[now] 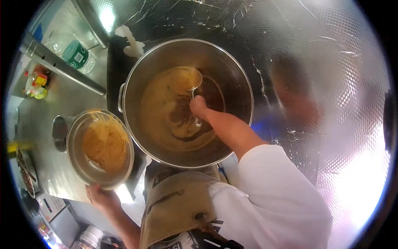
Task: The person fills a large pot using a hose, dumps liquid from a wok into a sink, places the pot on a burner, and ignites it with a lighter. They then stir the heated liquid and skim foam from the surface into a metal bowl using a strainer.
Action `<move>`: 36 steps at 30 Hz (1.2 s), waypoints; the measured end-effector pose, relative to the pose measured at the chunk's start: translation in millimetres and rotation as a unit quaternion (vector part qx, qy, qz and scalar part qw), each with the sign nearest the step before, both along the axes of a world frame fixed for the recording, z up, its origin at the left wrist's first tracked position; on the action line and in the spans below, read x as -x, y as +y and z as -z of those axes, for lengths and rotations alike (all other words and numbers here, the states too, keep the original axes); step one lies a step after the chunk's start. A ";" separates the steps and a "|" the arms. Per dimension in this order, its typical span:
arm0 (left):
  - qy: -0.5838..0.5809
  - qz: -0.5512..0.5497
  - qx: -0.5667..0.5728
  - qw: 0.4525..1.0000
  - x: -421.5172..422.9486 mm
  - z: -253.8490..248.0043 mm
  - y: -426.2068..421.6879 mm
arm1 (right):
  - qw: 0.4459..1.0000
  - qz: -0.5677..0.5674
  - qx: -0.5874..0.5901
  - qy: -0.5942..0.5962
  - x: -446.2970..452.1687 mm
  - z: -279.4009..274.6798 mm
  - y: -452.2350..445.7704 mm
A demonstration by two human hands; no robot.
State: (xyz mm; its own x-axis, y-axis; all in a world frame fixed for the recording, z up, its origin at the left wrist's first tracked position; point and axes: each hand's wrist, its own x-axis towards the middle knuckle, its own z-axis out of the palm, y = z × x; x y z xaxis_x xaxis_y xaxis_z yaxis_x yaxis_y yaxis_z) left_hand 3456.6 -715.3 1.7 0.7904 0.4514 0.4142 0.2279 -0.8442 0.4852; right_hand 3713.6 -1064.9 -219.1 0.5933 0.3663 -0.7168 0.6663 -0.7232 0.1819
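Observation:
My right hand (200, 107) reaches into a large metal stockpot (234, 66), fingers wrapped around a ladle's handle. The round head of the ladle (194, 79) is at the surface of a brown liquid (182, 114) with tan foam over much of it. My left hand (101, 196) grips the near rim of a metal bowl (76, 166), which is left of the pot. Tan, frothy contents (105, 145) lie in the bowl, and some is smeared at its far rim. The fingers under the bowl are hidden.
A metal cup (60, 133) stands beside the bowl on the steel counter (49, 174). Farther back are a large plastic bottle with a green label (76, 54), small bottles (36, 85) and a metal rail (62, 64). Textured, scuffed metal sheeting (331, 83) lies right of the pot.

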 end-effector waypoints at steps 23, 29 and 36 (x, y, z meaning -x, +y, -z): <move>0.012 -0.158 0.174 0.972 36.5 11.4 15.9 | 0.975 -0.076 -0.197 -0.070 5.2 50.6 23.0; -0.037 -0.163 0.248 0.954 36.1 4.7 10.8 | 0.982 -0.034 -0.187 -0.010 8.4 53.8 27.0; 0.001 -0.103 0.085 0.991 38.6 2.8 7.5 | 0.951 -0.295 -0.085 -0.013 21.7 86.7 18.8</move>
State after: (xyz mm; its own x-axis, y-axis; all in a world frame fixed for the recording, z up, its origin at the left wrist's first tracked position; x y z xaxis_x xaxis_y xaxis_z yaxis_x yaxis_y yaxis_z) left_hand 3418.0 -707.8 -1.1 0.6741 0.6668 0.3179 0.3881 -0.6859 0.6156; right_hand 3691.9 -1046.1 -305.7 0.2649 0.7514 -0.6043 0.9625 -0.2444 0.1179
